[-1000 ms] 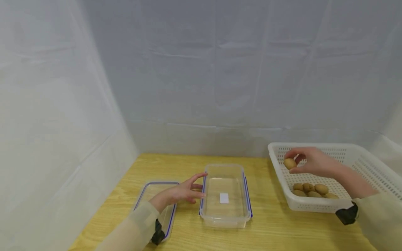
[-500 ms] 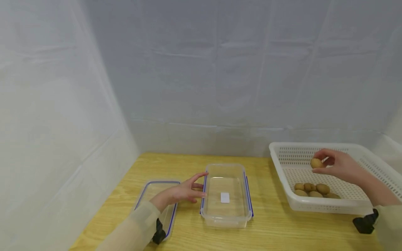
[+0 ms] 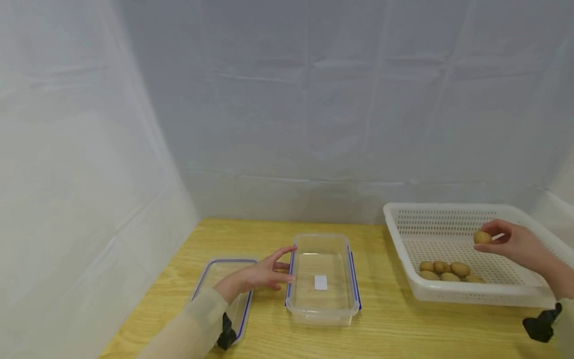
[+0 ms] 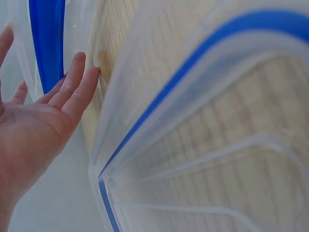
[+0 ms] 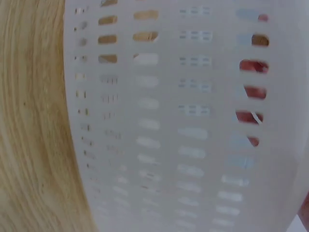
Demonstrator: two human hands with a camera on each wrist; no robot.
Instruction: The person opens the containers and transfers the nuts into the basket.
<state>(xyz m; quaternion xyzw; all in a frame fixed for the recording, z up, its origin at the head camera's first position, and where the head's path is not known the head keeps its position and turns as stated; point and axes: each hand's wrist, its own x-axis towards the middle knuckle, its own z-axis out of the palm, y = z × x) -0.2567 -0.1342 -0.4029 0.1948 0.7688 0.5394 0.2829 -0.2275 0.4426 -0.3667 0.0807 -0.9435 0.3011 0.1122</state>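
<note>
My right hand (image 3: 515,244) pinches a small potato (image 3: 482,238) between thumb and fingers, above the right part of a white slotted basket (image 3: 399,259). Several more potatoes (image 3: 459,269) lie together in the basket's front left corner. In the right wrist view the basket wall (image 5: 161,121) hides most of that hand. My left hand (image 3: 260,274) has its fingers spread at the left side of a clear lidless container (image 3: 320,306), touching its rim. In the left wrist view the left hand (image 4: 43,121) shows extended fingers beside a blue clip (image 4: 48,43).
A clear lid with a blue seal (image 3: 245,309) lies on the wooden table (image 3: 381,329), partly under the left forearm. A white label (image 3: 320,282) shows in the container. White sheeting (image 3: 287,124) stands behind the table and along its left side.
My right hand has moved to the right across the basket with the potato still pinched. The left hand and the container have stayed in place.
</note>
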